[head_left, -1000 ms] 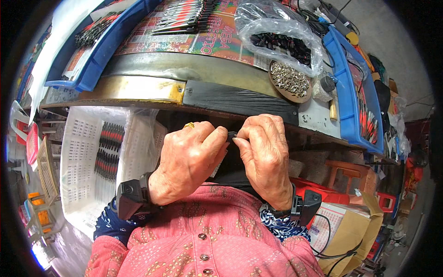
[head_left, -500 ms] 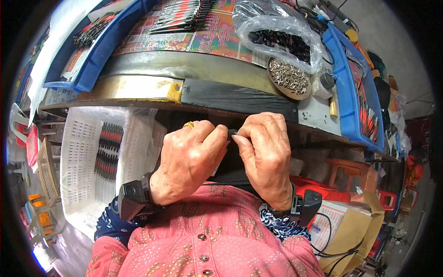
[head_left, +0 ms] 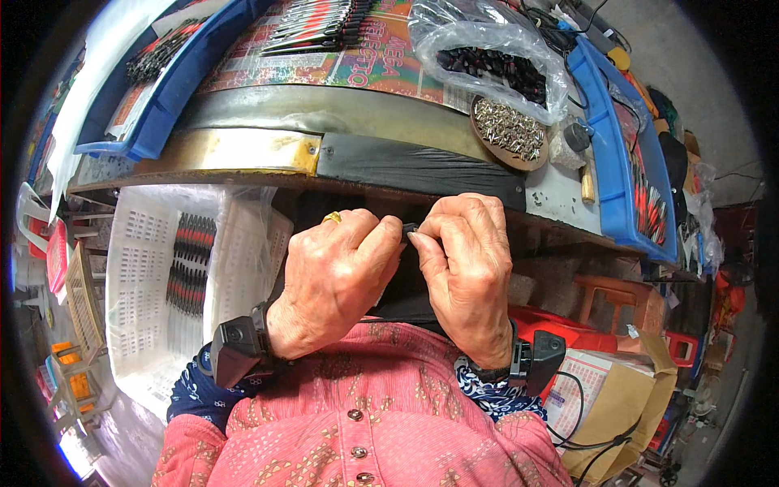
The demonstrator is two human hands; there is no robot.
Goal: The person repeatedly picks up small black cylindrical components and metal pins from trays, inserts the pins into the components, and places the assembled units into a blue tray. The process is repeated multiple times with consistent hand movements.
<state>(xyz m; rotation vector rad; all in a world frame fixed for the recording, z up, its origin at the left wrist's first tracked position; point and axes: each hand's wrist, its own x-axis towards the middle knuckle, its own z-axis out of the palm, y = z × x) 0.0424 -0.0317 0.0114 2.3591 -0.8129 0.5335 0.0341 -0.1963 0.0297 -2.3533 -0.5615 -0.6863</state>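
Note:
My left hand (head_left: 337, 264) and my right hand (head_left: 466, 272) meet in front of my chest, just below the bench edge. Between their fingertips sits a small black piece (head_left: 409, 230), mostly covered by the fingers; its kind cannot be made out. Both hands are closed in a pinch on it. Beyond them, a round dish (head_left: 531, 161) of small metal pen tips rests near the bench edge. Behind it lies a clear plastic bag (head_left: 454, 45) with many black parts inside. A row of red and black pens (head_left: 318, 26) is laid out on the bench top.
To my left stands a white perforated basket (head_left: 142, 280) with stacked red and black pens (head_left: 192, 252). Blue trays holding pens flank the bench, one at left (head_left: 158, 122), one at right (head_left: 610, 162). A red plastic stool (head_left: 560, 329) and a cardboard piece (head_left: 629, 402) lie at lower right.
Both hands stay almost in place, still pinching the black piece, which shows slightly more between the fingertips. The right hand has shifted up a little.

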